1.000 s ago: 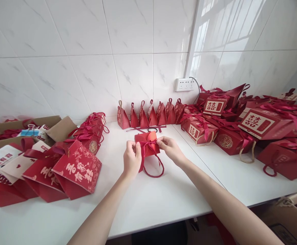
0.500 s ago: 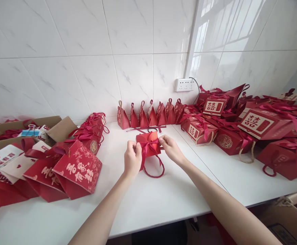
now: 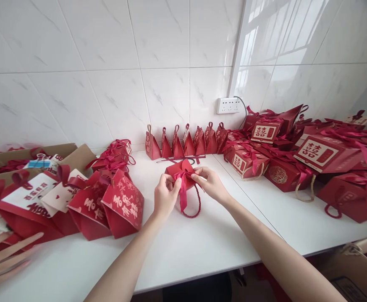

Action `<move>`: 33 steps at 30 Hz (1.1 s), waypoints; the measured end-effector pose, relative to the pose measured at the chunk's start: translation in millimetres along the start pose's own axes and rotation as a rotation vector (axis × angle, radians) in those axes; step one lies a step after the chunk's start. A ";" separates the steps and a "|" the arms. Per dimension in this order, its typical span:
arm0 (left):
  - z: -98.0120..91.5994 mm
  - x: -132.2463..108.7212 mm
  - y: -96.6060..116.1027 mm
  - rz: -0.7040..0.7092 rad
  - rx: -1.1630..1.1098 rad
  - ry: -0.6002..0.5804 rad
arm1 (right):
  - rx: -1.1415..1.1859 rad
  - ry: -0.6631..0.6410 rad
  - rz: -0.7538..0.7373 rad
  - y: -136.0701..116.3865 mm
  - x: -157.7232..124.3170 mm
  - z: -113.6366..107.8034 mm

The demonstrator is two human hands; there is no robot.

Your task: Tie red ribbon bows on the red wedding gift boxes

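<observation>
A small red gift bag [image 3: 177, 170] with a dark red rope handle stands on the white table [image 3: 202, 247] in front of me. My left hand [image 3: 163, 197] pinches the pink-red ribbon [image 3: 182, 191] at the bag's front from the left. My right hand [image 3: 210, 183] pinches the same ribbon from the right. Both hands are closed on the ribbon, and one ribbon tail hangs down between them.
A row of small red pouches [image 3: 186, 143] lines the tiled wall. Larger red gift bags [image 3: 108, 205] crowd the left, and red boxes [image 3: 315, 153] the right. Another person's hand [image 3: 3, 258] shows at the bottom left. A wall socket [image 3: 229, 105] is behind, and a cardboard box [image 3: 356, 272] below right.
My hands have drawn closer together on the ribbon, and a tail now hangs down. The pile of gift bags on the left has slid rightwards, and another person's hand has appeared at bottom left.
</observation>
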State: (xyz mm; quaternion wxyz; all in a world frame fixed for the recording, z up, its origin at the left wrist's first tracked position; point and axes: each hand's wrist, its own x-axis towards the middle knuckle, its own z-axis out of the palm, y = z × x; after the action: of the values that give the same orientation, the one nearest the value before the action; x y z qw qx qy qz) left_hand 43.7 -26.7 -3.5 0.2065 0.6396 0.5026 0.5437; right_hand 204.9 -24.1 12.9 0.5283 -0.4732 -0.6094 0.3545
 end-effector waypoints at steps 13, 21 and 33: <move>2.5 -3.6 4.1 0.020 0.146 0.043 | -0.002 -0.028 0.082 -2.4 1.9 -9.9; 3.4 -2.3 1.8 0.092 0.150 0.025 | -0.070 0.007 0.087 -4.0 2.8 -13.7; -3.6 7.1 0.0 -0.105 0.033 -0.059 | -0.146 0.004 -0.012 -4.4 1.8 -15.6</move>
State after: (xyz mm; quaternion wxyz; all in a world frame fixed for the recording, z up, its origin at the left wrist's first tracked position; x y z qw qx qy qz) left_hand 39.8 -21.5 1.1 0.2388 0.6313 0.5382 0.5048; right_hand 219.3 -24.8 20.5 0.4958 -0.5074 -0.6355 0.3047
